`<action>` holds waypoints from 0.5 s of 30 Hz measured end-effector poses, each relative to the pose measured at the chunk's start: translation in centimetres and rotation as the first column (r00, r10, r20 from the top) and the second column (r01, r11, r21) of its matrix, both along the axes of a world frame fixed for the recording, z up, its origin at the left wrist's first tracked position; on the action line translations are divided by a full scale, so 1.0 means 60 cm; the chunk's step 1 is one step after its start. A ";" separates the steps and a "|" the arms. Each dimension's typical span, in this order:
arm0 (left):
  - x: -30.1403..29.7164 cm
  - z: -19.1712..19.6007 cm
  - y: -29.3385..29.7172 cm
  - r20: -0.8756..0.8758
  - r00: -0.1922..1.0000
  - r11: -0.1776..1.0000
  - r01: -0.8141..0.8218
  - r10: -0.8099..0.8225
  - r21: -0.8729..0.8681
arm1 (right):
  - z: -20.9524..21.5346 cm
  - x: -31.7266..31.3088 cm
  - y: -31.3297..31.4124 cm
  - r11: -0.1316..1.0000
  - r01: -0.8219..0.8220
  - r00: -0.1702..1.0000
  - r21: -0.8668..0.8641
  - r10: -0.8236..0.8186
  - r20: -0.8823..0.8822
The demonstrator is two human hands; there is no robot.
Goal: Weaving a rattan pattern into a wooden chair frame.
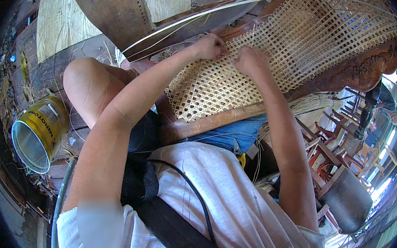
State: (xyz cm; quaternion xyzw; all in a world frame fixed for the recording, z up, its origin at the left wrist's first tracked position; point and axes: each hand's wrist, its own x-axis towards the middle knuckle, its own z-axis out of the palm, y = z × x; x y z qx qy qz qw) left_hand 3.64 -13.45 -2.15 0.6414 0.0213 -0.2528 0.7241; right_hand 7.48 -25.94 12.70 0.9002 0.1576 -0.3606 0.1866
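A woven cane panel [219, 87] stretches across a carved wooden frame [345, 71] that lies over my lap. My left hand [211, 46] is closed with curled fingers at the far edge of the weave, and whatever is in its fingertips is hidden. Just to its right, my right hand [252, 61] pinches low against the open mesh. From its fingertips a thin pale cane strand [253, 34] sticks up. Beyond both hands, a long light cane strip [244, 0] arcs over the panel toward the right.
A yellow metal can [43, 133] lies tipped on its side at the left. Behind the panel stands a brown wooden piece with a row of holes [118, 13]. Pale boards [62, 25] lie at the far left. Chair frames [337, 149] and a coil of cane [314, 102] are at the right.
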 end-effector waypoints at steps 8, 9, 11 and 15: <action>-0.023 0.032 -0.013 0.235 0.960 0.931 0.058 -0.151 0.361 | 0.001 0.004 -0.014 0.994 0.090 0.995 -0.064 -0.087 0.050; -0.029 0.026 -0.014 0.327 0.942 0.919 -0.058 -0.079 0.389 | 0.017 0.001 -0.015 0.997 0.043 0.999 -0.071 -0.041 0.036; -0.033 0.034 -0.018 0.280 0.957 0.904 -0.052 -0.077 0.425 | 0.051 0.010 -0.039 0.994 0.034 0.999 -0.104 -0.033 0.015; -0.034 0.067 -0.001 0.201 0.970 0.921 0.050 -0.136 0.386 | 0.089 0.031 -0.151 0.992 -0.039 0.981 -0.117 0.060 0.186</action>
